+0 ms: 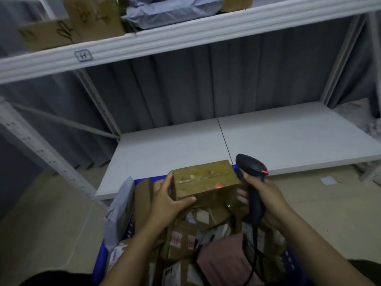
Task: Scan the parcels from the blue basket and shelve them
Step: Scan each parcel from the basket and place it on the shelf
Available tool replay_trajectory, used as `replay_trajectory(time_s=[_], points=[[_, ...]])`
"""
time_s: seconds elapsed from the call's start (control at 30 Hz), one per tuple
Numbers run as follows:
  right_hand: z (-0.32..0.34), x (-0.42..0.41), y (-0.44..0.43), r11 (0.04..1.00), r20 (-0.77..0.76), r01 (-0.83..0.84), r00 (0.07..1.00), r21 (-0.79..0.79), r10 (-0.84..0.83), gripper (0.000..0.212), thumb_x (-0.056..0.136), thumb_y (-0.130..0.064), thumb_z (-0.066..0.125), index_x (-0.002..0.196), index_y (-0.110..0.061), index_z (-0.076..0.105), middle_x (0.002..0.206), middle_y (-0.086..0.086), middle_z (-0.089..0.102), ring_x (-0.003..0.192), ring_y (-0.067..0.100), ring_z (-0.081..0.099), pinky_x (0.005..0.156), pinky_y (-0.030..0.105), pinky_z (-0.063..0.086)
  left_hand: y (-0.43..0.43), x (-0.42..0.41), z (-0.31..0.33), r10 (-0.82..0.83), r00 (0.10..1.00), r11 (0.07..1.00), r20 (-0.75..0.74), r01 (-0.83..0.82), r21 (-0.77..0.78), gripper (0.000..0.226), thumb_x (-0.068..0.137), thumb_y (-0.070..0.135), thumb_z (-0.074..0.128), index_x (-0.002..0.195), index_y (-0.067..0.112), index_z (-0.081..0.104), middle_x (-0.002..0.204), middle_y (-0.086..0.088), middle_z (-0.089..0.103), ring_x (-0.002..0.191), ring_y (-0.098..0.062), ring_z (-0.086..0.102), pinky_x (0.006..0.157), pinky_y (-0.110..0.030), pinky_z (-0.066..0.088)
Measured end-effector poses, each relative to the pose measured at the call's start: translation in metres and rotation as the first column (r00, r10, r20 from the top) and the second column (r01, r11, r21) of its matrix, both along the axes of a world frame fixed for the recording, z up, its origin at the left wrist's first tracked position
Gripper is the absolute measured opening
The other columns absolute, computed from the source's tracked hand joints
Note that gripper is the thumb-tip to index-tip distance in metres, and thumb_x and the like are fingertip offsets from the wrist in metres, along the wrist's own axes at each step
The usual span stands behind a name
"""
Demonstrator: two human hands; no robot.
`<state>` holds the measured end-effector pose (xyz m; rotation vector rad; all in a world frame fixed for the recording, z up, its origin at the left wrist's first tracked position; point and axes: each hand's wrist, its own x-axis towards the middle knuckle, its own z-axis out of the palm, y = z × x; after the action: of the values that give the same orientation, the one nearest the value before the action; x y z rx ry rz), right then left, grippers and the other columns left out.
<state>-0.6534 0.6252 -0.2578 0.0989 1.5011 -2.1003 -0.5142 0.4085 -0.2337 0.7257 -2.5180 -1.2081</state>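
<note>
Above the blue basket (100, 259), the left hand (167, 201) clamps the stiff, probably light box (206, 182) by its side, while the right hand (266, 195) grips the scanner (252, 168).

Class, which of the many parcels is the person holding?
The brown box gripped by the left hand above the blue basket; the rest lie inside it or shelved.

Looks like a parcel depot stockroom: steel racking (185, 36) with a handwritten bay label (83, 55) and scribbled-on cartons (92, 15) above the fingers (241, 196), barcode scanner (252, 166) in them, blue basket (99, 259) of parcels (181, 240) underneath.
</note>
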Motion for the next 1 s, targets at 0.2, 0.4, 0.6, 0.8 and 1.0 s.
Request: replay_trajectory(time_s=[0.2, 0.4, 0.6, 0.8, 1.0], points=[[0.001, 0.050, -0.001, 0.997, 0.078, -0.044, 0.996, -0.065, 0.049, 0.022, 0.082, -0.031, 0.066, 0.094, -0.013, 0.068, 0.093, 0.006, 0.069, 0.087, 0.019, 0.068, 0.078, 0.036, 0.055, -0.014, 0.036, -0.013, -0.123, 0.991, 0.983, 0.045, 0.128, -0.135, 0.105, 0.070, 0.033, 0.085, 0.149, 0.045, 0.017, 0.133, 0.008, 0.034, 0.118, -0.004, 0.037, 0.095, -0.019, 0.034], [-0.005, 0.082, -0.012, 0.998, 0.085, 0.036, 0.996, -0.046, -0.032, 0.033, 0.086, -0.032, 0.068, 0.112, -0.012, 0.068, 0.100, 0.013, 0.074, 0.089, 0.026, 0.071, 0.077, 0.039, 0.057, -0.027, 0.057, -0.007, -0.246, 0.969, 0.969, 0.016, 0.246, -0.006, 0.109, 0.064, 0.045, 0.083, 0.143, 0.057, 0.009, 0.146, 0.013, 0.034, 0.128, -0.009, 0.041, 0.102, -0.032, 0.043], [0.002, 0.101, -0.035, 0.998, 0.040, 0.029, 0.999, -0.063, -0.026, 0.037, 0.071, -0.033, 0.074, 0.101, -0.012, 0.068, 0.083, 0.008, 0.070, 0.075, 0.021, 0.068, 0.072, 0.037, 0.055, -0.018, 0.080, 0.008, -0.014, 0.958, 0.927, -0.285, 0.119, 0.355, 0.047, 0.084, 0.054, 0.061, 0.126, 0.043, 0.044, 0.134, 0.016, 0.046, 0.114, 0.003, 0.051, 0.076, -0.011, 0.050], [0.010, 0.118, -0.064, 1.000, 0.006, 0.007, 1.000, -0.030, -0.007, 0.018, 0.088, -0.019, 0.067, 0.106, -0.017, 0.066, 0.090, 0.006, 0.076, 0.083, 0.022, 0.072, 0.066, 0.031, 0.057, -0.033, 0.081, 0.007, 0.308, 0.893, 0.803, -0.328, -0.059, 0.593, 0.037, 0.094, 0.025, 0.059, 0.127, 0.039, 0.049, 0.130, 0.006, 0.054, 0.109, -0.012, 0.058, 0.070, -0.023, 0.053], [0.022, 0.111, -0.072, 0.997, -0.108, -0.041, 0.993, 0.062, 0.048, 0.019, 0.089, -0.017, 0.067, 0.108, -0.013, 0.067, 0.102, 0.010, 0.072, 0.095, 0.026, 0.069, 0.070, 0.031, 0.055, -0.065, 0.094, -0.004, 0.121, 0.969, 0.647, -0.215, 0.087, 0.757, 0.084, 0.079, 0.021, 0.069, 0.146, 0.045, 0.025, 0.135, 0.002, 0.056, 0.115, -0.020, 0.059, 0.082, -0.039, 0.056]])
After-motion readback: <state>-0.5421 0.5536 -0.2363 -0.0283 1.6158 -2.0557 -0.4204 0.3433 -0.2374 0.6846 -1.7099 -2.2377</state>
